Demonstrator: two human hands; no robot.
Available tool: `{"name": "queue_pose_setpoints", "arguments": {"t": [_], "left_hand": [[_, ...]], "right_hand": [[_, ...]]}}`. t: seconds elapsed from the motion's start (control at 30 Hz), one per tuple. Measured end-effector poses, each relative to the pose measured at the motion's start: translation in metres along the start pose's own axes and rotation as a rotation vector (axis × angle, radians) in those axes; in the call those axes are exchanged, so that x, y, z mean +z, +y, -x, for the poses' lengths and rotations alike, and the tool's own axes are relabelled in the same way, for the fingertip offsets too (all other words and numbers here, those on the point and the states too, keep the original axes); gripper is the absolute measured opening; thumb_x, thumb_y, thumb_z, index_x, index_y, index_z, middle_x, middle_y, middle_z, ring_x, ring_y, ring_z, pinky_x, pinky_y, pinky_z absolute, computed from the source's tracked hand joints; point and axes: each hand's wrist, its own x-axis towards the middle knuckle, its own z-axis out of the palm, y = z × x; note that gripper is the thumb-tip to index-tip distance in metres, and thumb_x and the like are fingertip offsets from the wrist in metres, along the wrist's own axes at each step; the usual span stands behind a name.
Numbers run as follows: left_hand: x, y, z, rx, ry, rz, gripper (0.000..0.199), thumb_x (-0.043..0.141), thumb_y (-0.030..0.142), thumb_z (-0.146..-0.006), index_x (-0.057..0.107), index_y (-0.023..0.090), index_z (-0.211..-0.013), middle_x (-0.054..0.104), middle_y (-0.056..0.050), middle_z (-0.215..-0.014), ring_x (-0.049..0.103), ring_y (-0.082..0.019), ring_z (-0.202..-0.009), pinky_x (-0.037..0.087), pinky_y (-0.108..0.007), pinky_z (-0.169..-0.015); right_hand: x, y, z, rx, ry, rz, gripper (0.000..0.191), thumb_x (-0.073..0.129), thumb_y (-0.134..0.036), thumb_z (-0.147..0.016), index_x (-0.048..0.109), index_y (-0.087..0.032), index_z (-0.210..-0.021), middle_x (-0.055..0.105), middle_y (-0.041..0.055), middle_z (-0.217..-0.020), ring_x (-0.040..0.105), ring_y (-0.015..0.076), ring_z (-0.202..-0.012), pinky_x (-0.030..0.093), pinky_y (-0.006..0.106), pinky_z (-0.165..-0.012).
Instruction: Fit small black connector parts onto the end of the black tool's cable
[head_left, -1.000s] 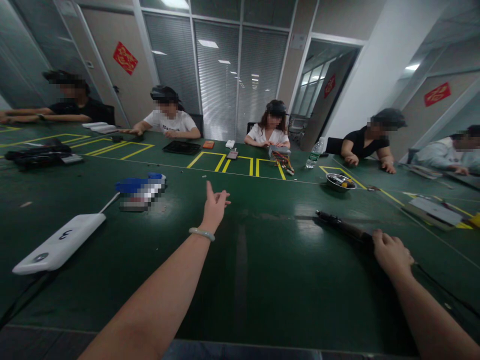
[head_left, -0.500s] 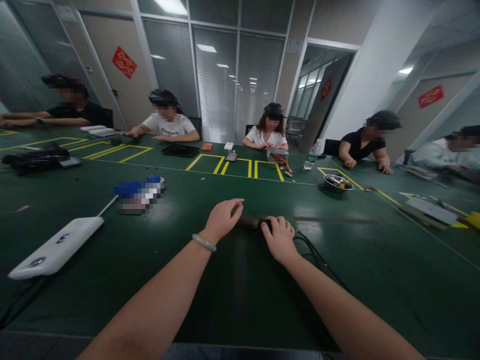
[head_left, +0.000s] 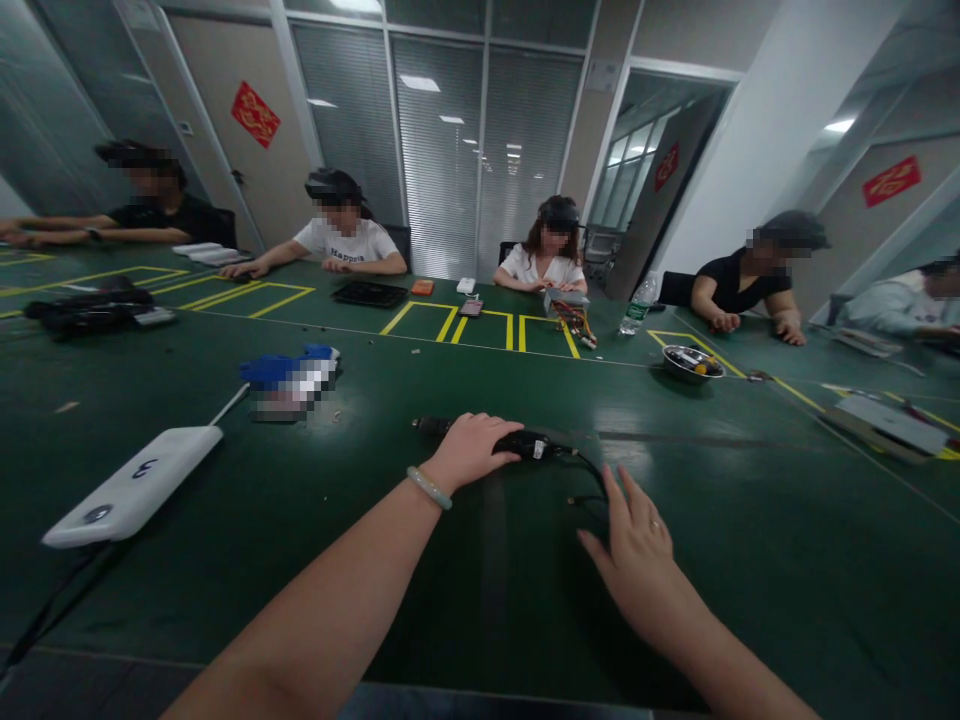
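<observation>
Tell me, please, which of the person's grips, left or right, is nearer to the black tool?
Left. The left grip holds the black tool around its middle; the right grip is apart from it, beyond its right end, by the cord.

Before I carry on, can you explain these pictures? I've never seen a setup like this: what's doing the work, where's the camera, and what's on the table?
There is no machine here: you see a person's two bare hands. One camera, worn on that person's head, took every picture, looking forward and down, so the forearms come in from the bottom edge.

The left hand holds a black tool with a thin black cable. The right hand is open beside the cable; whether it touches it, I can't tell.

On the green table, a white box marked 3 lies to the left. Farther off are a metal bowl and a plastic bottle. The people seated beyond are others, with their own hands.
</observation>
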Motion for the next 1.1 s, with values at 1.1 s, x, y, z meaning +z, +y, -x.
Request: {"name": "queue_pose_setpoints", "arguments": {"t": [1.1], "left_hand": [[-0.018, -0.001, 0.009, 0.041, -0.044, 0.079, 0.064, 0.067, 0.045, -0.075, 0.049, 0.028, -0.134, 0.053, -0.005, -0.134, 0.05, -0.027, -0.12, 0.036, -0.04, -0.103]], "right_hand": [[0.037, 0.053, -0.118, -0.03, -0.103, -0.156, 0.038, 0.034, -0.042, -0.101, 0.062, -0.022, -0.084, 0.061, 0.0042, -0.09, 0.057, 0.0193, -0.085, 0.039, 0.028, -0.075]]}}
